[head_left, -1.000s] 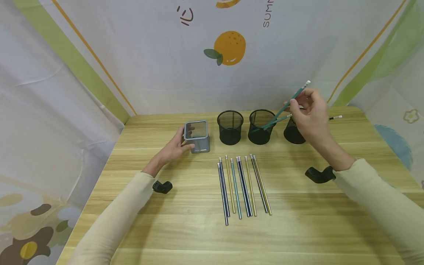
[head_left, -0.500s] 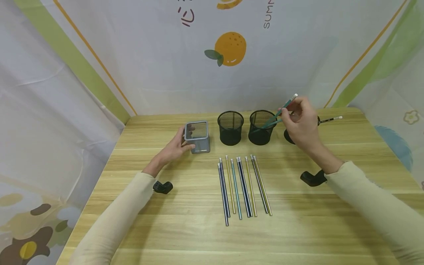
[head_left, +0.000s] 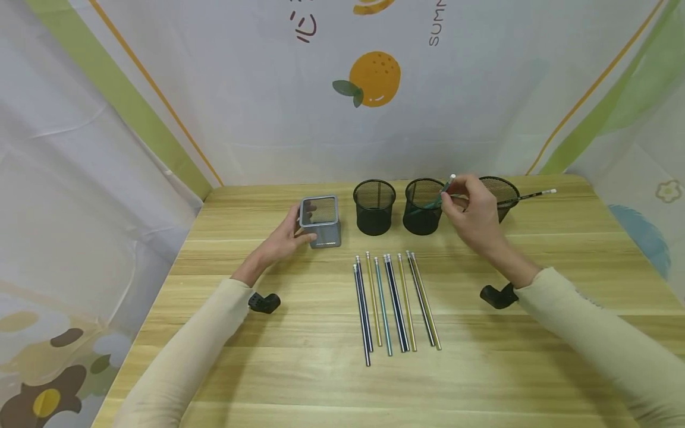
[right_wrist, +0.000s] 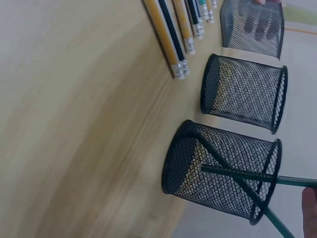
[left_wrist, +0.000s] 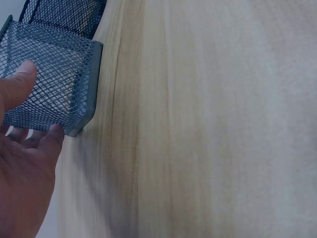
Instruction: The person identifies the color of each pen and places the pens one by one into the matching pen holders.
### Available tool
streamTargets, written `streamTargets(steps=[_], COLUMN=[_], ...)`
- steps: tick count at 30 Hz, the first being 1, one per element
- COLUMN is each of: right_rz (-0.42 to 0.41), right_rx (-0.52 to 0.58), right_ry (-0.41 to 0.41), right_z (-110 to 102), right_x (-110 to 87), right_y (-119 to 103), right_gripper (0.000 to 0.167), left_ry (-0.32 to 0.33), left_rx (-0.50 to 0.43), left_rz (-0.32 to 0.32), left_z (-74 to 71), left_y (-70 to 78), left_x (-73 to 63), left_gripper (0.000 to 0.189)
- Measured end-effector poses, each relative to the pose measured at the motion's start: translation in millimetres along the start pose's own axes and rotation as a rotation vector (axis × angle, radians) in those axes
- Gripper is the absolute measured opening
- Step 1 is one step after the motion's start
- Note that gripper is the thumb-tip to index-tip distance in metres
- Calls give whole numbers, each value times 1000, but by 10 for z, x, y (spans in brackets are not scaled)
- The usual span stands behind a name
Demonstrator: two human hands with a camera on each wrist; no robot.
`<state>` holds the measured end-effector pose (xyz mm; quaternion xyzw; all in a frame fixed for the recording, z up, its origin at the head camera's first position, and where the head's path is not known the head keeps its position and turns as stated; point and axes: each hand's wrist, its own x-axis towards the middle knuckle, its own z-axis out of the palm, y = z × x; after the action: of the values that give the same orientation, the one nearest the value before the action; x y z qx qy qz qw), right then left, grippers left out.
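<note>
Green pencil (right_wrist: 296, 181) pinched in right hand (head_left: 475, 215), lower end inside round black mesh cup (head_left: 421, 224), its crossing with second green pencil (right_wrist: 279, 223) plain only in right wrist view, left hand (head_left: 280, 242) gripping square grey mesh holder (head_left: 326, 233)

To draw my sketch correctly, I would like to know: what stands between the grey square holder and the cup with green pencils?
One round black mesh cup; the head view and the right wrist view show it.
</note>
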<state>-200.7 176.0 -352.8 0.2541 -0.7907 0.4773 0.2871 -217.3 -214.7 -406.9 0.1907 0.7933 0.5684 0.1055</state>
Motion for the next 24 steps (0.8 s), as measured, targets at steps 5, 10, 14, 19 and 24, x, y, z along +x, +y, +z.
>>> streamTargets(steps=[5,10,14,19,24], right_rz=[48,81,83,110,194], right_rx=[-9,-28,-31,-29,-29], right_ry=[-36,-67,-81,-88,-126], right_z=[32,32,33,29,4], right_x=[-56,-88,-101,-117,-182], right_y=[167,209,219,218,197], right_gripper=[18,16,16,17,18], left_ry=[4,4,3,-1,1], left_rx=[4,2,-2,-4,0], left_rz=[5,7,2,0,-1], left_z=[9,10,12,8,9], left_y=[5,6,11,8,9], left_x=[1,3,4,5,-5], left_gripper=[71,71,71,70,70])
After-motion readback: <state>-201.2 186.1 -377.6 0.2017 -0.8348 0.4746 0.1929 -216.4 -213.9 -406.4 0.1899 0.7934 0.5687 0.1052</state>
